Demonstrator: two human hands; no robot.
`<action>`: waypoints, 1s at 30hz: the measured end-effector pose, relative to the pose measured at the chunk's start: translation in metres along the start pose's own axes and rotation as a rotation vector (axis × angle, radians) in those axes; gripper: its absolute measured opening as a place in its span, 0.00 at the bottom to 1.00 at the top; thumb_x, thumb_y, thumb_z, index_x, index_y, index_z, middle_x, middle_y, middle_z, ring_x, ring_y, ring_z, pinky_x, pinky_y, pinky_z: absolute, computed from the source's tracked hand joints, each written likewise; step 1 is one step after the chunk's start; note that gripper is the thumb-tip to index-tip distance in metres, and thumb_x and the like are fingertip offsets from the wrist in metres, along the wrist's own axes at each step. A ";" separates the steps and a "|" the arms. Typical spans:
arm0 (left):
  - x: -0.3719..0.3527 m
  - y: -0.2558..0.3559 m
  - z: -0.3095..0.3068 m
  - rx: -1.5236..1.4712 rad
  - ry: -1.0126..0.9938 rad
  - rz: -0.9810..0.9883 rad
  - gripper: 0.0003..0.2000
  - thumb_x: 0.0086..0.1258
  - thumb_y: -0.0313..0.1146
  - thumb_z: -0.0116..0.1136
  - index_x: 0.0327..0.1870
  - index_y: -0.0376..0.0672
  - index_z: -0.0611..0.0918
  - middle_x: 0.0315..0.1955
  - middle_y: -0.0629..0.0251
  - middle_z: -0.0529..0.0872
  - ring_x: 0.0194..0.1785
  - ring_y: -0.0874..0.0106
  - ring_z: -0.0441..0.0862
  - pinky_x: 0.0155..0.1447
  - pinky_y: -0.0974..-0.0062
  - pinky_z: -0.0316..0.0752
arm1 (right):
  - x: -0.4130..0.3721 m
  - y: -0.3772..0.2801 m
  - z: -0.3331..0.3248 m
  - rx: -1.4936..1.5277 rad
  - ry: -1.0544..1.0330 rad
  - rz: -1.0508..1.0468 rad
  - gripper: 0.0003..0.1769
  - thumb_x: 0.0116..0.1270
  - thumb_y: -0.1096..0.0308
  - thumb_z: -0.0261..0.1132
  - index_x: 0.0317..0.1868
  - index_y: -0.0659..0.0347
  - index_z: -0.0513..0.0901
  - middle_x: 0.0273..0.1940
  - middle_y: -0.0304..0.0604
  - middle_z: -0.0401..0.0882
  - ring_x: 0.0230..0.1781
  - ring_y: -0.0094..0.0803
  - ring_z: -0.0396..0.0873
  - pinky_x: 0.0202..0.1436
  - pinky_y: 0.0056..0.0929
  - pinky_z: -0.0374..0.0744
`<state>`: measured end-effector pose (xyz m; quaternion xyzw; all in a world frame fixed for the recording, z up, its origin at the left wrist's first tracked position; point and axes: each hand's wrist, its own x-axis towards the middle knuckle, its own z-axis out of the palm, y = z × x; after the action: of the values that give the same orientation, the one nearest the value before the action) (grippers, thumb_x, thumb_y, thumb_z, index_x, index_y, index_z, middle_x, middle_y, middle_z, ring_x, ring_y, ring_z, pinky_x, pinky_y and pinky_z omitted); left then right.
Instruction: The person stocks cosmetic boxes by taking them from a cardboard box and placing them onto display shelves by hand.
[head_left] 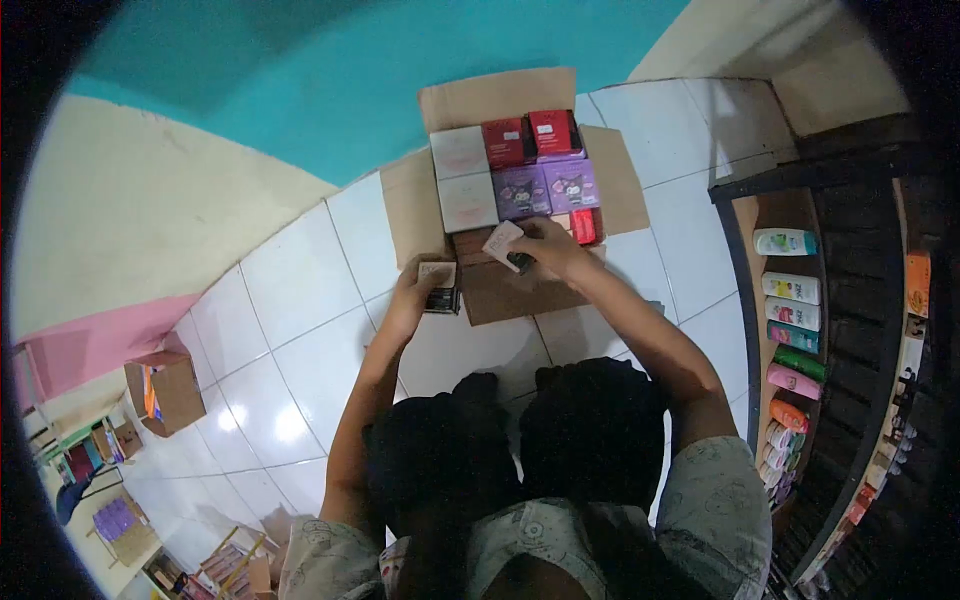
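An open cardboard box [510, 292] stands on the tiled floor in front of my knees. Inside it are white boxes [465, 178], red boxes [528, 140] and purple boxes [546, 188], with brown packs [475, 245] near the front. My left hand [418, 290] is wrapped round a small stack of flat packs [440, 290], pale on top and dark below, beside the box's left front corner. Over the front part of the box, my right hand [550, 248] grips a small pale and dark pack [507, 243] between its fingers.
Shelves with bottles [792, 288] stand at the right. A smaller cardboard box [168, 395] with colourful contents sits on the floor at the left, near the wall. Further shelving and goods show at the lower left. My knees [590, 430] are close behind the open box.
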<state>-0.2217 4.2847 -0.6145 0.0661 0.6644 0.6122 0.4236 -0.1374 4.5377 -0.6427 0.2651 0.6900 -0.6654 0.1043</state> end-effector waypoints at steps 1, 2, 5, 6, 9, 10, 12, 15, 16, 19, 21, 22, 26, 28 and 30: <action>-0.003 0.002 0.000 0.009 -0.005 0.000 0.15 0.71 0.37 0.53 0.52 0.37 0.75 0.36 0.64 0.81 0.37 0.77 0.79 0.41 0.80 0.74 | 0.004 0.004 0.001 0.008 -0.048 -0.026 0.29 0.54 0.57 0.70 0.51 0.70 0.79 0.43 0.51 0.83 0.43 0.35 0.81 0.46 0.29 0.78; -0.003 0.003 0.000 0.018 -0.012 0.007 0.16 0.71 0.37 0.53 0.53 0.36 0.75 0.37 0.64 0.81 0.38 0.78 0.78 0.41 0.80 0.74 | 0.006 0.000 0.000 0.014 -0.092 -0.057 0.28 0.54 0.57 0.70 0.50 0.70 0.80 0.42 0.51 0.83 0.42 0.34 0.81 0.46 0.29 0.78; -0.003 0.007 0.003 0.045 -0.029 0.004 0.17 0.71 0.36 0.54 0.55 0.36 0.75 0.39 0.63 0.81 0.40 0.77 0.79 0.43 0.80 0.75 | 0.006 -0.007 0.000 -0.181 -0.020 -0.160 0.26 0.54 0.60 0.71 0.49 0.71 0.80 0.42 0.50 0.83 0.42 0.32 0.80 0.46 0.30 0.78; -0.004 0.010 0.006 0.024 -0.020 0.005 0.18 0.70 0.35 0.54 0.57 0.36 0.74 0.40 0.63 0.81 0.40 0.77 0.79 0.44 0.79 0.75 | 0.005 -0.009 -0.001 -0.218 0.002 -0.182 0.26 0.53 0.62 0.71 0.50 0.70 0.80 0.42 0.50 0.83 0.42 0.32 0.80 0.46 0.30 0.78; -0.006 0.013 0.014 0.003 -0.010 0.034 0.20 0.69 0.33 0.54 0.60 0.35 0.72 0.44 0.62 0.81 0.42 0.76 0.79 0.47 0.78 0.75 | -0.002 -0.014 -0.004 -0.074 0.034 -0.005 0.25 0.55 0.65 0.71 0.52 0.69 0.79 0.48 0.48 0.81 0.49 0.33 0.78 0.55 0.28 0.74; -0.003 0.010 0.013 0.020 -0.014 0.069 0.21 0.69 0.33 0.55 0.61 0.35 0.72 0.45 0.61 0.81 0.43 0.76 0.79 0.48 0.78 0.75 | -0.004 -0.011 -0.005 -0.018 0.055 -0.012 0.27 0.53 0.66 0.72 0.52 0.69 0.77 0.47 0.49 0.80 0.48 0.34 0.78 0.53 0.29 0.75; 0.002 0.009 0.012 0.022 -0.022 0.089 0.23 0.69 0.32 0.55 0.63 0.35 0.70 0.47 0.60 0.80 0.46 0.75 0.79 0.51 0.78 0.74 | -0.007 -0.007 -0.009 0.087 0.094 -0.029 0.31 0.49 0.67 0.73 0.53 0.71 0.75 0.45 0.50 0.80 0.44 0.35 0.79 0.48 0.30 0.78; 0.012 0.006 0.008 0.009 -0.051 0.061 0.24 0.69 0.32 0.55 0.65 0.35 0.69 0.50 0.60 0.80 0.48 0.74 0.78 0.53 0.77 0.74 | -0.007 -0.010 -0.010 -0.057 0.001 -0.076 0.33 0.48 0.64 0.74 0.53 0.72 0.73 0.46 0.50 0.78 0.47 0.37 0.77 0.51 0.30 0.77; 0.018 0.000 0.007 0.025 -0.063 0.071 0.24 0.69 0.33 0.54 0.65 0.35 0.68 0.50 0.60 0.80 0.48 0.74 0.79 0.52 0.77 0.75 | -0.006 -0.009 -0.006 -0.065 0.006 -0.079 0.33 0.49 0.64 0.74 0.54 0.71 0.73 0.47 0.50 0.78 0.49 0.36 0.76 0.52 0.30 0.75; 0.031 -0.005 0.005 0.126 -0.094 0.111 0.24 0.70 0.34 0.54 0.66 0.36 0.68 0.51 0.60 0.79 0.49 0.73 0.79 0.52 0.77 0.75 | 0.011 0.008 0.006 -0.145 0.041 -0.122 0.35 0.50 0.63 0.74 0.56 0.70 0.70 0.48 0.50 0.77 0.51 0.36 0.74 0.57 0.32 0.73; 0.021 0.006 0.010 0.216 -0.068 0.114 0.23 0.71 0.33 0.52 0.66 0.36 0.68 0.52 0.59 0.79 0.51 0.73 0.79 0.53 0.76 0.75 | 0.005 0.004 0.009 -0.132 0.131 -0.133 0.34 0.49 0.61 0.75 0.53 0.70 0.72 0.48 0.52 0.76 0.51 0.38 0.75 0.56 0.33 0.74; 0.020 0.005 0.008 0.195 -0.053 0.137 0.23 0.71 0.32 0.51 0.66 0.36 0.68 0.53 0.59 0.79 0.51 0.73 0.79 0.54 0.76 0.75 | 0.002 0.003 0.012 -0.126 0.176 -0.137 0.34 0.49 0.60 0.75 0.52 0.70 0.72 0.48 0.54 0.76 0.51 0.39 0.76 0.55 0.33 0.75; 0.018 0.003 -0.008 0.143 0.024 0.212 0.24 0.70 0.26 0.50 0.67 0.36 0.66 0.59 0.58 0.75 0.59 0.70 0.74 0.62 0.74 0.70 | -0.004 0.012 0.021 -0.026 0.324 -0.276 0.31 0.51 0.62 0.76 0.51 0.69 0.73 0.46 0.52 0.77 0.49 0.38 0.77 0.55 0.33 0.74; 0.014 0.006 -0.007 0.123 0.016 0.199 0.25 0.70 0.24 0.50 0.69 0.36 0.65 0.63 0.57 0.73 0.62 0.69 0.72 0.65 0.74 0.67 | -0.006 0.021 0.028 0.026 0.380 -0.363 0.30 0.52 0.63 0.76 0.50 0.69 0.73 0.45 0.50 0.78 0.48 0.37 0.77 0.54 0.33 0.75; 0.014 0.016 0.000 0.088 -0.048 0.157 0.27 0.69 0.24 0.51 0.70 0.37 0.63 0.65 0.56 0.71 0.64 0.69 0.71 0.66 0.74 0.67 | -0.007 0.021 0.034 0.013 0.430 -0.398 0.28 0.54 0.64 0.75 0.49 0.68 0.73 0.44 0.50 0.77 0.47 0.38 0.77 0.53 0.34 0.75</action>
<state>-0.2376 4.2972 -0.6072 0.1511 0.6731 0.6121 0.3866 -0.1276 4.5023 -0.6604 0.2601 0.7305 -0.6057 -0.1786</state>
